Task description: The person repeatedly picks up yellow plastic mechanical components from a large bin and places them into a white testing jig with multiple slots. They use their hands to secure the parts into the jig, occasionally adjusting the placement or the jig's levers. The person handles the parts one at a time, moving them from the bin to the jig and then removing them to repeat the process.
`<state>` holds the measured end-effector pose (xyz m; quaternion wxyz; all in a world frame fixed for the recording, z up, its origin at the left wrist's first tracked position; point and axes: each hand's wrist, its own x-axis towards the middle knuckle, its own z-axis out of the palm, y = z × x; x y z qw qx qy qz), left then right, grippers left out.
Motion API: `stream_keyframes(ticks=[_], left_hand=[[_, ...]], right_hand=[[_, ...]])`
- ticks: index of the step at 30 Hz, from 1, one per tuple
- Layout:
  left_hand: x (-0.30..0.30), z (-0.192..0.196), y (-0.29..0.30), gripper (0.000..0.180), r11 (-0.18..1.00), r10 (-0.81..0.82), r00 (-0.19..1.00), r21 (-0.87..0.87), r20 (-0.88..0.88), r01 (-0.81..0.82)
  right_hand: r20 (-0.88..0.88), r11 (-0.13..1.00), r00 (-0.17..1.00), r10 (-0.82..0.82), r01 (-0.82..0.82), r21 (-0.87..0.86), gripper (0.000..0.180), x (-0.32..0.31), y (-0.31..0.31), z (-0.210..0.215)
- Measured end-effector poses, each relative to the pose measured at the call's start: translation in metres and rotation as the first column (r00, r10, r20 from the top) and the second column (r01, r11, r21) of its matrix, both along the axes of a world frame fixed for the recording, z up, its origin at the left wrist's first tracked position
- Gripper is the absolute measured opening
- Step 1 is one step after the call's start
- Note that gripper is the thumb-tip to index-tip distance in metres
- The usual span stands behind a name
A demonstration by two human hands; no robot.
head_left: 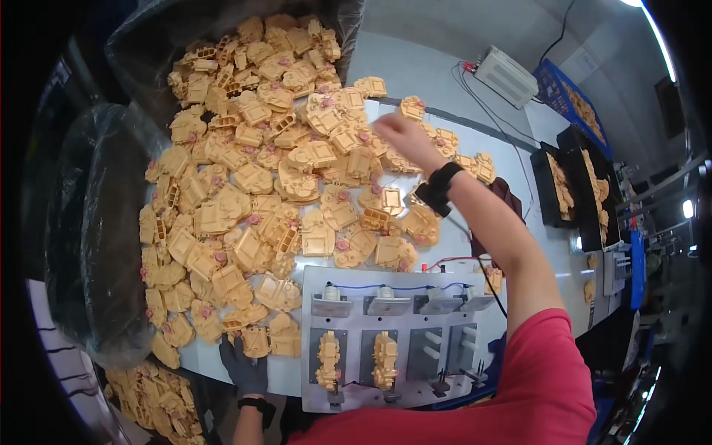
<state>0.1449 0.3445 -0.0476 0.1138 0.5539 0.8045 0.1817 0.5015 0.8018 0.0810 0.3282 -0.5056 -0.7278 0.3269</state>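
Note:
Many yellowish moulded plastic housings lie heaped across the table, some with pink-red marks. My left hand, in a dark grey glove, rests at the table's front edge. Its stretched fingers touch the housings there, beside a boxy one. My bare right hand is over the far right part of the heap, its fingers curled in. Whatever those fingers may hold is hidden. A white fixture board stands before me, with one housing and another upright on its two left stations.
Plastic-lined bin spills housings at the back left. Clear plastic bag hangs at the left. A crate of housings sits below the table's front left. Black trays, a blue basket and a white power box stand at right.

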Motion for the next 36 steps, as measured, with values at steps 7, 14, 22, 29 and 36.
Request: stream_keyframes(ticks=[7, 14, 22, 29, 36], left_hand=[[-0.008, -0.016, -0.006, 0.079, 0.998, -0.047, 0.998, 0.04, -0.052, 0.049], [-0.005, -0.006, -0.005, 0.077, 0.996, -0.068, 0.994, 0.048, -0.088, 0.073], [-0.001, -0.006, -0.004, 0.075, 0.996, -0.066, 0.995, 0.047, -0.073, 0.069], [-0.007, -0.007, -0.001, 0.07, 0.991, -0.086, 0.993, 0.093, -0.081, 0.093], [-0.026, -0.013, -0.005, 0.047, 0.969, -0.092, 0.985, 0.242, 0.146, 0.055]], right_hand=[[0.731, 0.817, 0.603, -0.319, 0.567, -0.11, 0.085, 0.179, 0.066, -0.093], [0.474, 0.882, 0.875, -0.093, 0.293, -0.368, 0.082, 0.112, 0.057, -0.077], [0.098, 0.676, 0.994, -0.058, 0.111, -0.728, 0.059, 0.02, 0.005, -0.046], [0.022, 0.735, 1.0, -0.02, 0.029, -0.678, 0.065, -0.022, -0.057, 0.006], [-0.117, 0.912, 0.992, -0.05, -0.003, -0.411, 0.056, -0.03, -0.188, 0.142]])
